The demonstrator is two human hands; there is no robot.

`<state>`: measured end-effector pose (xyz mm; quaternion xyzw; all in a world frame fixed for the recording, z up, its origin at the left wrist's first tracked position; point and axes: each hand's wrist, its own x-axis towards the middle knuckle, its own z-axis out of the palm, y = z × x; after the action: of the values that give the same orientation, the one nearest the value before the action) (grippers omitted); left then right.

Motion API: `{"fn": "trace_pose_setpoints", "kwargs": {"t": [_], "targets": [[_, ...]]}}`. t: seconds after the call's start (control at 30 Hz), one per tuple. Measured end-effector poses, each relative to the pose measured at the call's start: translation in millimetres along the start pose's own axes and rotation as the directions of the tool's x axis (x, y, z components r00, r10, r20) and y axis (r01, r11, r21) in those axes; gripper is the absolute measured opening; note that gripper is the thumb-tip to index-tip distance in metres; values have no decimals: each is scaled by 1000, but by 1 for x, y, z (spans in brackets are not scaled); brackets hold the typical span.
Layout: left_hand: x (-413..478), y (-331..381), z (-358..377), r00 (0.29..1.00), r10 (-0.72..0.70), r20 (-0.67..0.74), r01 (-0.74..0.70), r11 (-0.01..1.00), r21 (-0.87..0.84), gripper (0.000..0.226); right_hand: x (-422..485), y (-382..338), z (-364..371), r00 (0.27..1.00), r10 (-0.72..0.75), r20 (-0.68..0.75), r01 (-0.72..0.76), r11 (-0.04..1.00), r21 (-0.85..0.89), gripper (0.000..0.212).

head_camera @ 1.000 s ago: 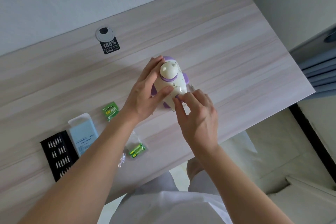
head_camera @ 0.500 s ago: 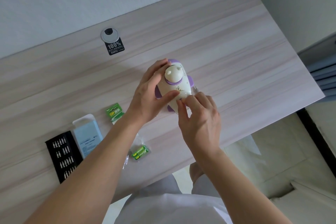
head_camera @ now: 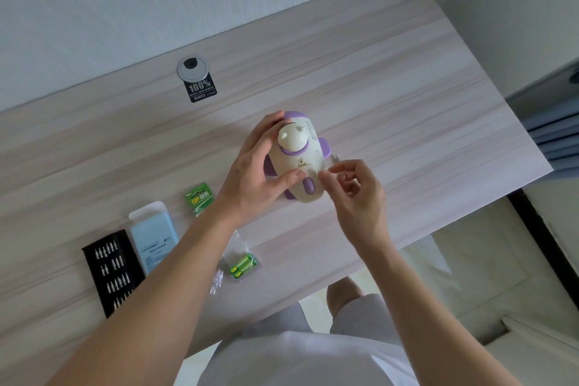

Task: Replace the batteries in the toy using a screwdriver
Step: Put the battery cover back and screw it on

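In the head view, the left hand [head_camera: 253, 178] wraps the white-and-purple toy [head_camera: 300, 163], thumb across its front, probably steadying it at mid-desk [head_camera: 407, 103] for the other hand. The right hand [head_camera: 357, 197] has curled fingers meeting at the toy's edge; whether they pinch anything is unclear. Green batteries [head_camera: 244, 266] lie within reach.

Toy [head_camera: 297, 163] seen as cream, trimmed in purple. Desk [head_camera: 407, 88] finished in pale streaked wood grain. Battery card [head_camera: 200, 197] and bagged batteries [head_camera: 242, 266] printed green. Bit tray [head_camera: 108, 269] black, box [head_camera: 155, 238] pale blue, label [head_camera: 202, 89] black, lettered white.
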<state>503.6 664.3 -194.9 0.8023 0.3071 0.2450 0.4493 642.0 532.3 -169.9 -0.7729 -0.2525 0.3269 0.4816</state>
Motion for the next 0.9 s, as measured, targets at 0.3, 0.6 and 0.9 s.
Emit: {"fn": "trace_pose_setpoints", "kwargs": {"t": [0.3, 0.6, 0.9], "targets": [[4, 0, 5, 1000, -24, -10, 23, 999, -43, 73, 9, 13, 10, 996, 79, 47, -85, 987, 136, 25], [4, 1, 2, 998, -63, 10, 64, 994, -88, 70, 18, 6, 4, 993, 66, 102, -75, 993, 87, 31], [7, 1, 0, 996, -67, 62, 72, 994, -80, 62, 29, -6, -1, 981, -11, 196, 3, 999, 41, 41]]}}
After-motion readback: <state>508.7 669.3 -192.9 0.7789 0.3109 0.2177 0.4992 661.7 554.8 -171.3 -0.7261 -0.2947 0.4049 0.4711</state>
